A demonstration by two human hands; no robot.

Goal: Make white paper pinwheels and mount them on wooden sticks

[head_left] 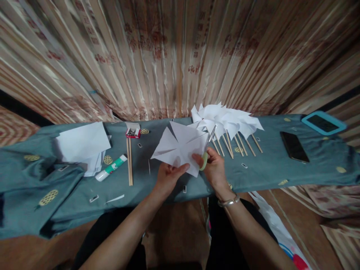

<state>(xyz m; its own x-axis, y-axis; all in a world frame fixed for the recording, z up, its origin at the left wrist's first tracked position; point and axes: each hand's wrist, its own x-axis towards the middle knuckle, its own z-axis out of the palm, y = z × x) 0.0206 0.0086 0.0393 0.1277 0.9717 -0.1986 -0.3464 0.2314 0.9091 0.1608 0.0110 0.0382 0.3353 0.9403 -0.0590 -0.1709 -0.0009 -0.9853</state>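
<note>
My left hand [170, 175] pinches the lower edge of a white paper square [182, 150], thumb on top and fingers underneath. Slits run from the sheet's corners toward its middle, and the flaps spread slightly apart. A pair of scissors [204, 161] with pale green handles is in my right hand [213, 165], blades pointing up and away beside the paper's right edge. Some right fingers also touch or lie close to the sheet. Just behind, several white paper pinwheels [225, 118] on wooden sticks lie overlapping on the cloth.
On the patterned green cloth [157, 187] lie a paper stack [84, 144], a glue stick [111, 168], wooden sticks [129, 163] and a small red box of pins [133, 132]. To the right are a black phone [294, 146] and a blue-framed tablet [323, 123]. A curtain [180, 56] hangs behind.
</note>
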